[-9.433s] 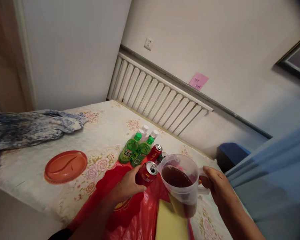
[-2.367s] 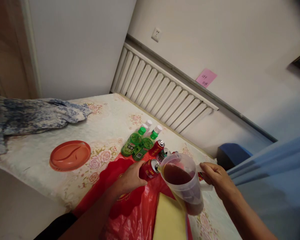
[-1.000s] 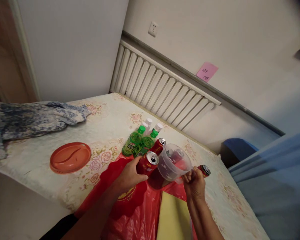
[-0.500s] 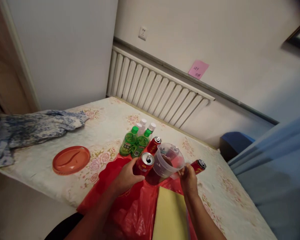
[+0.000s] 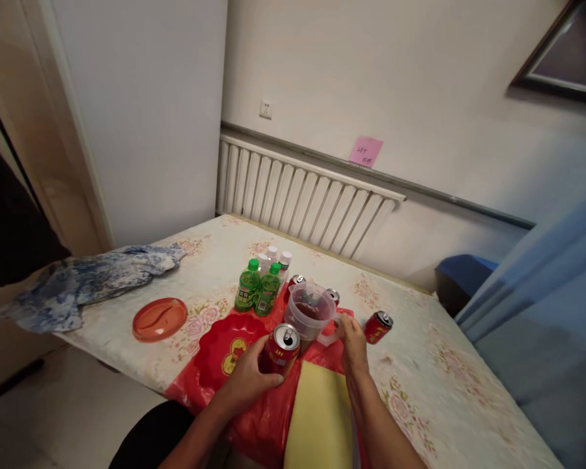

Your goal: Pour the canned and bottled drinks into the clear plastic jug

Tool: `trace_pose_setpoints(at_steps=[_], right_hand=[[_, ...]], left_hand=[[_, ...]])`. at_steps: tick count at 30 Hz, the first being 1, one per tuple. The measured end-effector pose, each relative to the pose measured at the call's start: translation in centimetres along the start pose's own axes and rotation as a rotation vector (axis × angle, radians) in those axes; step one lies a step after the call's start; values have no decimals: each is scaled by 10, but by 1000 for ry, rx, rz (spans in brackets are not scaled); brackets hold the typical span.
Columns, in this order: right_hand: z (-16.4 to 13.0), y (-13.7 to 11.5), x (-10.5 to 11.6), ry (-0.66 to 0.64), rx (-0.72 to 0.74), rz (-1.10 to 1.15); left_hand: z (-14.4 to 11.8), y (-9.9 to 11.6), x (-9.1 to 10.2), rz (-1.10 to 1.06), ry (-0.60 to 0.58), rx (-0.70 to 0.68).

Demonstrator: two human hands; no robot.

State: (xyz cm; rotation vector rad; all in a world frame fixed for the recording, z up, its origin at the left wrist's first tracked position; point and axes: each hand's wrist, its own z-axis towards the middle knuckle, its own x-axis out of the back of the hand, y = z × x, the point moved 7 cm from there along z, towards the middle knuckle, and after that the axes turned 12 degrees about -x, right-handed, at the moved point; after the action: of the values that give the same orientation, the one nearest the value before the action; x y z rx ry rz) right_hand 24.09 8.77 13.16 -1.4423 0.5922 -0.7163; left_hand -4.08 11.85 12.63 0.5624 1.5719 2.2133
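Lying far left: a blue-and-white cloth point(image 5: 90, 283) is crumpled at the left end of the desk point(image 5: 215, 251), which wears a flowered cover.
Plate: an orange plate point(image 5: 159, 318) sits flat, just right of the cloth and apart from it.
Bottles: two green bottles point(image 5: 256, 293) stand upright side by side, with white-capped ones close behind.
Bag: a red plastic bag point(image 5: 224, 352) is spread at the near edge, under the hands.
Left hand: the left hand point(image 5: 247, 378) has its fingers wrapped around an opened red can point(image 5: 283, 347), which stands upright on the bag.
Jug: a clear plastic jug point(image 5: 308, 317) holding dark liquid stands upright just behind the can, in front of more red cans.
Pad: a yellow pad point(image 5: 320, 423) lies on the bag between the forearms.
Right hand: the right hand point(image 5: 354, 339) has its fingers closed on the jug's handle.
Fallen can: another red can point(image 5: 378, 326) lies on its side, just right of that hand.
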Motion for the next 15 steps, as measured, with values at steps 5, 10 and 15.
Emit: trace_pose_setpoints(at_steps=[5, 10, 15], right_hand=[[-40, 10, 43, 56, -99, 33], [-105, 23, 49, -271, -171, 3], [-141, 20, 53, -410, -202, 13]], left_hand=[[-15, 4, -32, -60, -13, -1], [-23, -1, -76, -131, -50, 18], [-28, 4, -127, -241, -127, -15]])
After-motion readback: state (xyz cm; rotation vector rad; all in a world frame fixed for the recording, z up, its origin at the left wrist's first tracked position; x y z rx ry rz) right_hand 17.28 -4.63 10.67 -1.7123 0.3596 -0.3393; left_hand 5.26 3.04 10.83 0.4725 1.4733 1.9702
